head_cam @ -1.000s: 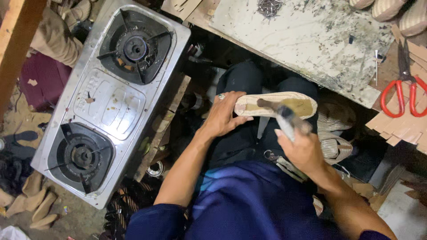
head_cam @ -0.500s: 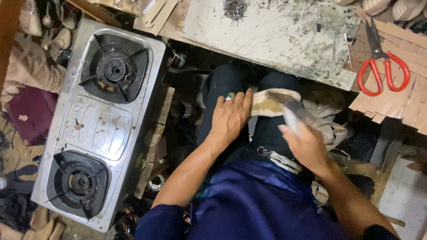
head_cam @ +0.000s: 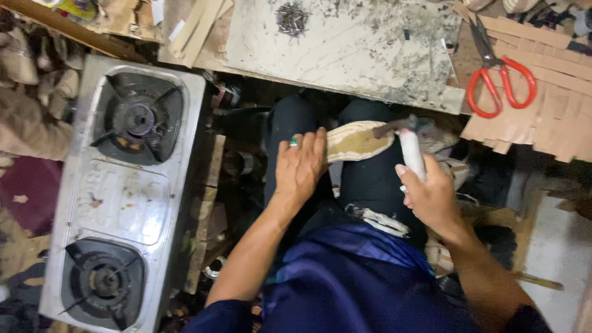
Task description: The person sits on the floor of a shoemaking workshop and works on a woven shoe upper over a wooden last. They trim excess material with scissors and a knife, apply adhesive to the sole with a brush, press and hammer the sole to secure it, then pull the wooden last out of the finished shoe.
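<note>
A tan shoe sole (head_cam: 357,143) with a pale cream rim lies flat across the person's lap, lengthwise left to right. A white-handled brush (head_cam: 408,148) (dark head) rests on its right end.

I sit in a messy little workshop. Red scissors (head_cam: 501,83), cardboard strips (head_cam: 542,105) and a small stove (head_cam: 117,197) lie around me.

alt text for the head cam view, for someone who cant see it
A seated person's left hand presses a tan shoe sole across their lap while the right hand holds a white-handled tool over it. A two-burner stove sits alongside.
</note>
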{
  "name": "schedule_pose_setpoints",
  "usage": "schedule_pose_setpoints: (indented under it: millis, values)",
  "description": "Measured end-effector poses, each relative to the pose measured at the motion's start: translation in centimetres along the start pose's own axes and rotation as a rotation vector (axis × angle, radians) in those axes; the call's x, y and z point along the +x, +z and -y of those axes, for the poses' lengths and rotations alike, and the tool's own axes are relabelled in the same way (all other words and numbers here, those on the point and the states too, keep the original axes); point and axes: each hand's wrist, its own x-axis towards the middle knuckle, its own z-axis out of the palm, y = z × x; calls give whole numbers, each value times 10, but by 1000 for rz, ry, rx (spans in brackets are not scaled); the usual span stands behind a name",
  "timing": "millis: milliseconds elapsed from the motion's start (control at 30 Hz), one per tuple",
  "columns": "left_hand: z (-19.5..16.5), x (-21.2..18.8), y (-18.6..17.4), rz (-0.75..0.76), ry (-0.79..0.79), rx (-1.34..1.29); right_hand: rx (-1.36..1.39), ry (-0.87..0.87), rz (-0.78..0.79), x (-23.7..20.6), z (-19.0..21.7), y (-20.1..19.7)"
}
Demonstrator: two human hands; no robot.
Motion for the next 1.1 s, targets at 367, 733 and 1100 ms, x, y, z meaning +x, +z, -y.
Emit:
schedule_pose_setpoints:
  millis: [367, 733, 1100]
  values:
    - [-11, 2, 4, 31, -3, 1, 232, -34, -42, 4, -23, -4]
    - [-23, 24, 3, -41, 85, 77, 108, 2, -45, 1, -34, -2]
    - [-56, 13, 43, -14, 122, 213, 567, -310, -165, -12, 16, -37]
